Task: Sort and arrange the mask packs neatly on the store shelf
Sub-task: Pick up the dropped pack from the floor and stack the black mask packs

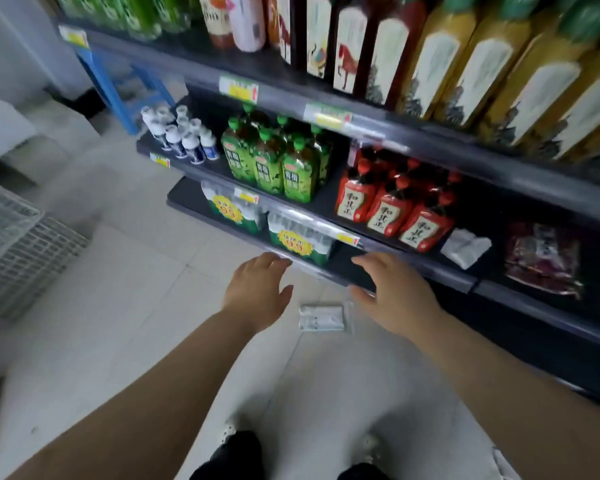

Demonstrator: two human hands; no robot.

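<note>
Both hands are hovering below the red bottles [392, 206], the left hand [257, 289] and the right hand [392, 292] each holding relaxed, nearly straight fingers apart and grasping nothing. One white mask pack [321, 317] is lying flat on the floor tiles [136, 271] further below the red bottles, showing between the two hands, while a second white pack [465, 247] is resting on the shelf [440, 273] just right of those bottles. Whether the right fingertips are touching the shelf edge below the bottles is unclear.
</note>
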